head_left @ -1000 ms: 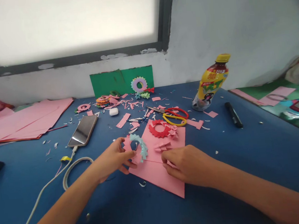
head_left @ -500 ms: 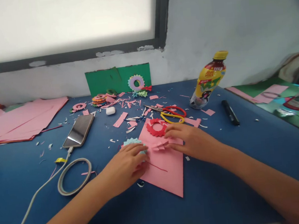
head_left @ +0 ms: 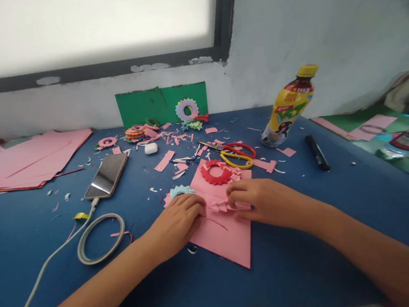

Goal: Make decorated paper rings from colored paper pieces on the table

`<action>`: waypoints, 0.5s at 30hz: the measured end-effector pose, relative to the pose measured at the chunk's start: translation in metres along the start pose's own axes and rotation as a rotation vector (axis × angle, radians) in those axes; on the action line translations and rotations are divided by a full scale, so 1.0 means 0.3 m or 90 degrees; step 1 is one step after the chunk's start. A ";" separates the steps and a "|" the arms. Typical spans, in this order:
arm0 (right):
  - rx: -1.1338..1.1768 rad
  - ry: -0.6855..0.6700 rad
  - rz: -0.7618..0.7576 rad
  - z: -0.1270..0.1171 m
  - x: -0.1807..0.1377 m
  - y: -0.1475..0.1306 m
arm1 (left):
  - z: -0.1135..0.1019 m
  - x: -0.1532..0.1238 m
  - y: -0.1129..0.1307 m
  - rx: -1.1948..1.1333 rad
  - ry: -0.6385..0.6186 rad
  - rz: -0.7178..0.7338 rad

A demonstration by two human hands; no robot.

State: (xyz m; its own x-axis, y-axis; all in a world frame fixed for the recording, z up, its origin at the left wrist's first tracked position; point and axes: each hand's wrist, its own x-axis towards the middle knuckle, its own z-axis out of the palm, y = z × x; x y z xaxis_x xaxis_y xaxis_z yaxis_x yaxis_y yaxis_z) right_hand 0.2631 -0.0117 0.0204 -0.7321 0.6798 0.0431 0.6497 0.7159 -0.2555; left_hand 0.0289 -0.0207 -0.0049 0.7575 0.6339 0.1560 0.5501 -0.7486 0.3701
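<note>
A pink paper sheet (head_left: pixel 229 237) lies on the blue table (head_left: pixel 307 259) in front of me. My left hand (head_left: pixel 178 222) rests palm down with curled fingers on a light blue and pink paper ring (head_left: pixel 179 190) at the sheet's left edge. My right hand (head_left: pixel 259 201) pinches a small folded pink paper piece (head_left: pixel 219 206) on the sheet. A red paper ring (head_left: pixel 215 172) lies at the sheet's far end.
Red and yellow scissors (head_left: pixel 235 153), a phone (head_left: pixel 106 175) with a coiled cable (head_left: pixel 98 232), a white earbud case (head_left: pixel 150 148), a yellow-labelled bottle (head_left: pixel 288 108), a black marker (head_left: pixel 317 152), pink paper stacks (head_left: pixel 29 159), green card (head_left: pixel 160 105) with paper rings, and scattered scraps.
My left hand laid the blue and pink ring down flat and now covers it. My right hand moved up the sheet, then back onto the folded pink piece.
</note>
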 end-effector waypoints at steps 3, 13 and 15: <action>0.036 -0.015 0.003 -0.004 -0.004 0.000 | 0.009 -0.002 -0.007 -0.082 0.035 -0.035; 0.083 -0.013 0.111 -0.066 -0.023 -0.010 | 0.013 0.008 -0.006 -0.178 0.063 -0.066; 0.081 -0.039 0.126 -0.066 -0.023 -0.035 | 0.012 0.009 -0.004 -0.180 0.063 -0.072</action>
State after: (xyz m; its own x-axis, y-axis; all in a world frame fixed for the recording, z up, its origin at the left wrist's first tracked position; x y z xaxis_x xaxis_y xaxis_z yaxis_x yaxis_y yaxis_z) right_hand 0.2654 -0.0209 0.0419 -0.6062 0.7915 -0.0776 0.7540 0.5409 -0.3729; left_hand 0.0317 -0.0188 -0.0082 0.6514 0.7364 0.1828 0.4986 -0.5971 0.6284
